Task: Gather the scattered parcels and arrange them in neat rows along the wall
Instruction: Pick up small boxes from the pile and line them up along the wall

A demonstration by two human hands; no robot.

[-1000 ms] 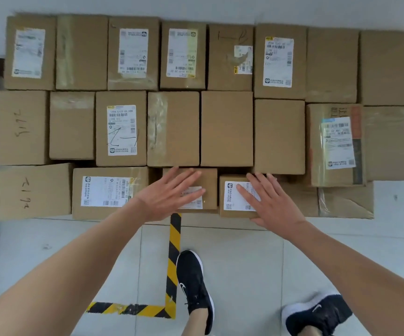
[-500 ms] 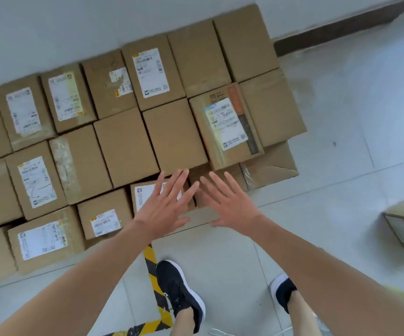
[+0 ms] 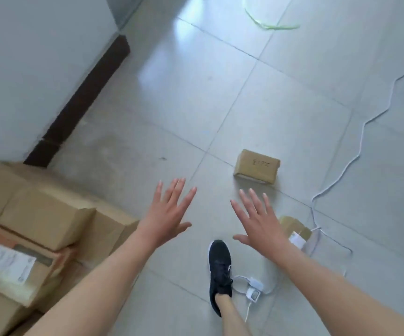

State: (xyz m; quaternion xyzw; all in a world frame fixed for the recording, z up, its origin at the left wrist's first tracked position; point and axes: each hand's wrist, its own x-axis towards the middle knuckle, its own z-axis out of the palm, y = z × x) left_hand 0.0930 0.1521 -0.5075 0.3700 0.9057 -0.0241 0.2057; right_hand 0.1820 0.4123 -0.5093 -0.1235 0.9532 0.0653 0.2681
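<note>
Brown cardboard fills the lower left corner, where the rowed parcels (image 3: 43, 219) sit packed edge to edge at the foot of the pale wall (image 3: 38, 57). One of them shows a white label (image 3: 7, 265) on top. Both my bare forearms reach forward over the grey tiled floor (image 3: 184, 98), palms down, held in the air and touching nothing. My left hand (image 3: 165, 214) is to the right of the rows, its fingers (image 3: 171, 190) straight and fanned apart, thumb out to the side. My right hand (image 3: 260, 223) is level with it, a gap between the two, its fingers (image 3: 255, 200) also spread wide and straight. Neither hand holds anything.

Just beyond my right hand a small loose parcel (image 3: 256, 166) lies on the floor by itself, well apart from the rows, with dark handwriting on its upper face. A second loose parcel (image 3: 295, 226) lies nearer, partly hidden behind my right hand and wrist, a white label at its edge. A white cable (image 3: 356, 151) trails across the tiles to the right of both and loops down to a white adapter (image 3: 254, 291). The adapter is beside my black shoe (image 3: 219, 265), which is planted between my arms. A dark skirting board (image 3: 79, 103) runs along the wall base, and a green strap (image 3: 268, 24) lies on the floor far ahead.
</note>
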